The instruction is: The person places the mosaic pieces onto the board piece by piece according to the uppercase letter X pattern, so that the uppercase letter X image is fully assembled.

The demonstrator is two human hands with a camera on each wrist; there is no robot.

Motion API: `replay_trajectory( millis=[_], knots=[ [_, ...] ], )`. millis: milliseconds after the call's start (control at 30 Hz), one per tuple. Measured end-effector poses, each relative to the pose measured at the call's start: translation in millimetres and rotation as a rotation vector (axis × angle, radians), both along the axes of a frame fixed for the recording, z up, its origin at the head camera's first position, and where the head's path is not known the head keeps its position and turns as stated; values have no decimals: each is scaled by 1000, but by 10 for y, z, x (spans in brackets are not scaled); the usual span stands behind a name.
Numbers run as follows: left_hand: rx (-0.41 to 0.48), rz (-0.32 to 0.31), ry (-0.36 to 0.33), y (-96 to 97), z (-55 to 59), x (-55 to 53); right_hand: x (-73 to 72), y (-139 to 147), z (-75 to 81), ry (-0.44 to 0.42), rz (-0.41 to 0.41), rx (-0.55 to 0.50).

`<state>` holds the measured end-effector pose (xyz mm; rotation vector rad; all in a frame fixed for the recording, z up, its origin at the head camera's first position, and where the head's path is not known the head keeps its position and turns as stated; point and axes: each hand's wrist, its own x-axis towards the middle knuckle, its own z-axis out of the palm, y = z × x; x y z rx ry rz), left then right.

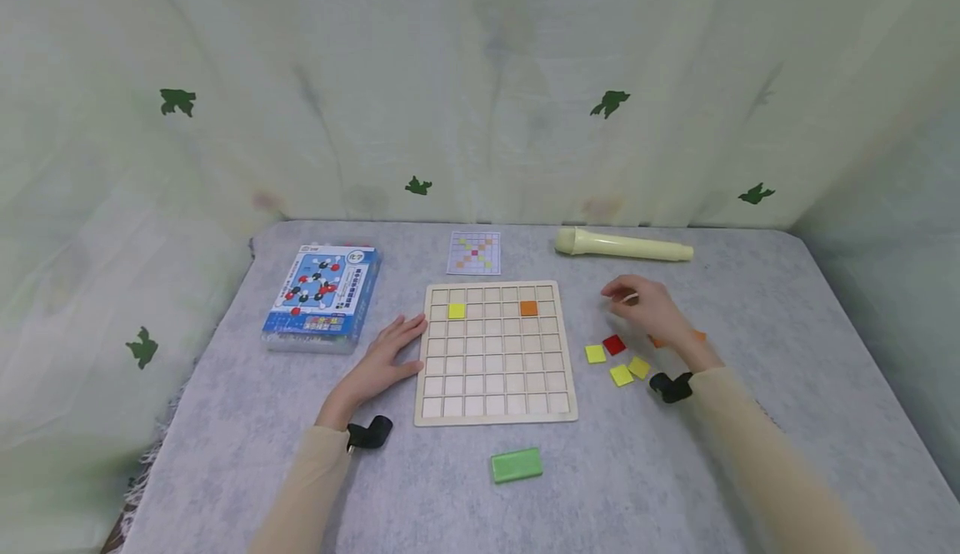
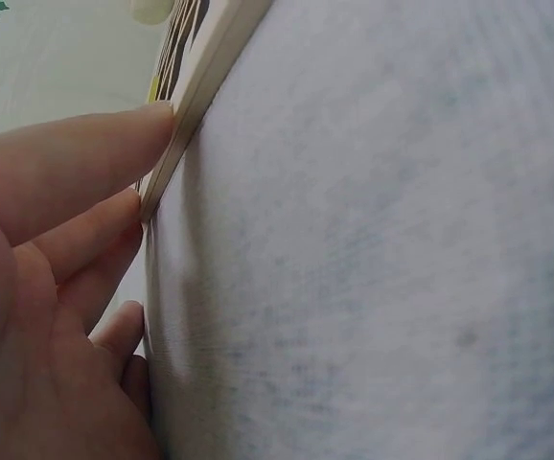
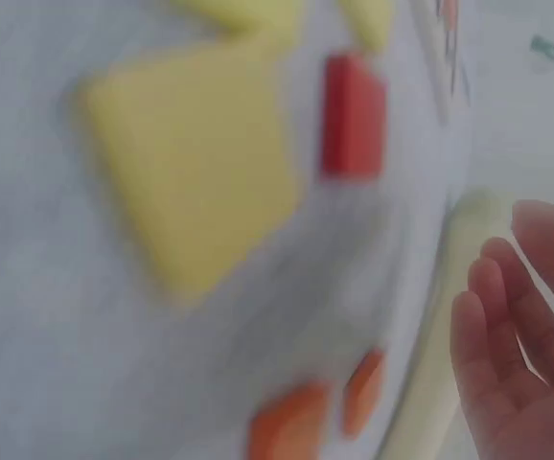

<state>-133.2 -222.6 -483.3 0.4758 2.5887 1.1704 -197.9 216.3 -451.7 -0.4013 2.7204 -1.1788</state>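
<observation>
Some loose tiles (image 1: 614, 345) lie near the right hand (image 1: 651, 308) (can't tell if it's pinching), while the left hand (image 1: 386, 361), thumb apart, touches the board (image 1: 495, 364) holding one yellow tile (image 1: 457, 311) and one orange tile (image 1: 528, 308).

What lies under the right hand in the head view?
From under the right hand, orange tiles peek out on both sides; their remainder, and anything else directly beneath, is covered in that view.

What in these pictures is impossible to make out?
Head view: orange tiles, partly hidden by the right hand.
Head view: fine print on the blue box, too small.
Left wrist view: wooden board, cut off by the top edge.
Right wrist view: nearest yellow tile, blurred.
</observation>
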Motion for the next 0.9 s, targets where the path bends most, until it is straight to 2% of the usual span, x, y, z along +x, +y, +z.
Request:
replay_trajectory(
  millis=[233, 367, 567, 733, 900],
  knots=[
    [0, -3, 4, -2, -9, -1, 89, 427, -102, -19, -109, 28],
    [-2, -6, -2, -1, -18, -6, 166, 528, -127, -26, -124, 37],
    [8, -2, 4, -8, -17, -8, 278, 555, -145, 13, -82, 4],
    [16, 0, 7, -10, -12, -2, 381, 492, -145, -2, -49, -2],
    [38, -1, 9, -10, -4, 9, 539, 417, -105, -30, 48, -8]
  ],
)
